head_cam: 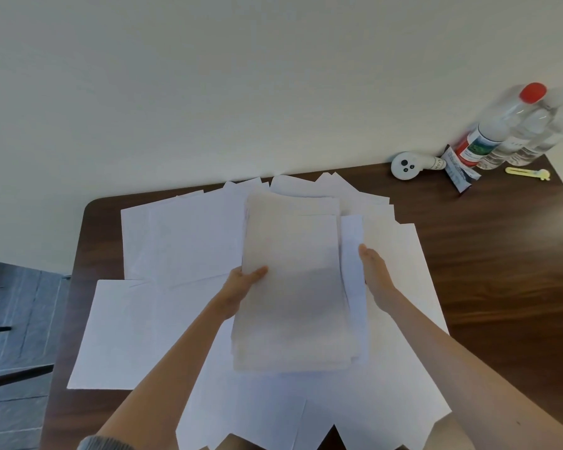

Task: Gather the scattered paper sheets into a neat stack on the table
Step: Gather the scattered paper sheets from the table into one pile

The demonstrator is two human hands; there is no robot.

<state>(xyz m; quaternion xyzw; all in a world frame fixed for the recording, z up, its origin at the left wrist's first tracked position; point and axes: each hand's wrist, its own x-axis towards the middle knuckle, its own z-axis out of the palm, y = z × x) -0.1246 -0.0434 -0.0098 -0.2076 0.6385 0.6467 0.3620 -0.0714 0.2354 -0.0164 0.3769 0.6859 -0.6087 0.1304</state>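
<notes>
Left hand (241,285) has its thumb curled over the left edge of a thick, slightly uneven paper stack (290,287), gripping it. Right hand (376,274) presses flat, fingers straight, against the right edge. Thin white loose sheets (182,241) fan out underneath on the dark wood-grain table (501,254).

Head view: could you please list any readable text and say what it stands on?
Bottle label: print too blurred to read.
Packet: print too blurred.
White device: handle marking unreadable.
Paper sheets: no print visible.
</notes>
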